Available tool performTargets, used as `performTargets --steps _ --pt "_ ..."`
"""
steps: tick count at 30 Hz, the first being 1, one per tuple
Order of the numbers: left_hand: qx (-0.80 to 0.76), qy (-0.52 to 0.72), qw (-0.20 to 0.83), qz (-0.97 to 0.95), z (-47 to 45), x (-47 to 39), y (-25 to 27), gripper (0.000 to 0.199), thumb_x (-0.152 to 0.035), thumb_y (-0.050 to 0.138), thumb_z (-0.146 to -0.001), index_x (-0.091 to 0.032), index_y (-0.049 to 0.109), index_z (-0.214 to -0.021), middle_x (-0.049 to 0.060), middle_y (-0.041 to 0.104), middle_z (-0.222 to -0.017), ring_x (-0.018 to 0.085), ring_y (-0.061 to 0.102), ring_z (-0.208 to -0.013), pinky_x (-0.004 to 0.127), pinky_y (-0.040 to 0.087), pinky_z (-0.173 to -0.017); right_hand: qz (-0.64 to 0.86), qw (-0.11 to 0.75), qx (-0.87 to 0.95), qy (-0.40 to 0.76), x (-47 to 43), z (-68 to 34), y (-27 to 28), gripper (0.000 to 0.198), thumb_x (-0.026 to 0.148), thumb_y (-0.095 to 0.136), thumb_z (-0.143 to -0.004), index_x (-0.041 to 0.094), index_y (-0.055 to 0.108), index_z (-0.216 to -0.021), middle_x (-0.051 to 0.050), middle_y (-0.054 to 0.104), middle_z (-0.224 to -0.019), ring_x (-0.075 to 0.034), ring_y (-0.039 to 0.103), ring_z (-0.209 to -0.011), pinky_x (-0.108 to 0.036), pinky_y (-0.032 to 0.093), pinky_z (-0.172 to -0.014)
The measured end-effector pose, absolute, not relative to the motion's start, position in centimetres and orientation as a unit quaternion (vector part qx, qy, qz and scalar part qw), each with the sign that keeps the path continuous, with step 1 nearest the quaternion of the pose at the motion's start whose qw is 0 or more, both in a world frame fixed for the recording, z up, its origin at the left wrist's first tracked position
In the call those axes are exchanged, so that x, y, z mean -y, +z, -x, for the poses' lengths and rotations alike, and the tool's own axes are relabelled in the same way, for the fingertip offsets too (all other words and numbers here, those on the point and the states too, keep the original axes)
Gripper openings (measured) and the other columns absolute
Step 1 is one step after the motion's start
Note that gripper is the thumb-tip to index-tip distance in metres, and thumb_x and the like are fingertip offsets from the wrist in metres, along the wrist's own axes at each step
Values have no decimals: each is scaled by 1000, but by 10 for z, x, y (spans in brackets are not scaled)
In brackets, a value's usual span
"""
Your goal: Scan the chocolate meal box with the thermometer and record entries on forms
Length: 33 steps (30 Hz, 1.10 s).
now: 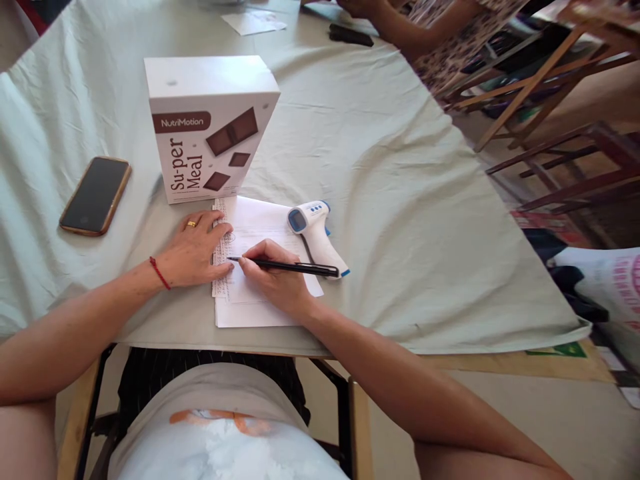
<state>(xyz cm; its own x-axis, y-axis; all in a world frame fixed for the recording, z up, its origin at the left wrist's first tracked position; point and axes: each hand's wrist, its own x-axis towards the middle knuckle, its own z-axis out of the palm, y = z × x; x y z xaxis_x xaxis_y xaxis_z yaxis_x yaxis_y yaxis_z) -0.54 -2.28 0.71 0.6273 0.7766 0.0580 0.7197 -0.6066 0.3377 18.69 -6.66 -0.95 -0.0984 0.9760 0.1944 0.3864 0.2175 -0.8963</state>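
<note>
A black pen point(295, 267) is pinched in my right hand point(280, 277), its tip at the handwritten strip along the left of the white papers point(255, 317). My left hand point(197, 250) lies flat with fingers spread, its fingertips on the left edge of that strip. Just right of the papers' upper part, a white and blue infrared thermometer point(320, 237) lies on its side, partly over them. Behind the papers a white "Su-per Meal" box point(220, 147) stands upright.
A smartphone point(95, 195) lies face up on the cloth-covered table point(360, 153), left of the box. At the far side are a loose sheet point(254, 23), a dark object point(351, 35) and another person's arm point(420, 33). Wooden chairs point(575, 160) stand at the right.
</note>
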Motion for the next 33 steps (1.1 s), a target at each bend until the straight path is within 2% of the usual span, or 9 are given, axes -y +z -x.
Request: performTargets --steps 16,33 --pt "-424 91 138 -890 5 24 10 51 -38 65 -82 -13 55 -126 22 48 -147 39 45 -137 56 34 -116 521 430 651 344 66 -185 -9 9 26 58 -73 23 54 -65 4 57 -59 -12 45 -55 -27 39 -53" --pt "-430 79 142 -888 4 23 11 55 -39 67 -82 -13 55 -128 22 47 -148 37 44 -140 54 32 -119 536 443 639 328 66 -185 -10 11 28 58 -74 24 53 -65 3 56 -59 -13 46 -56 -29 40 -56"
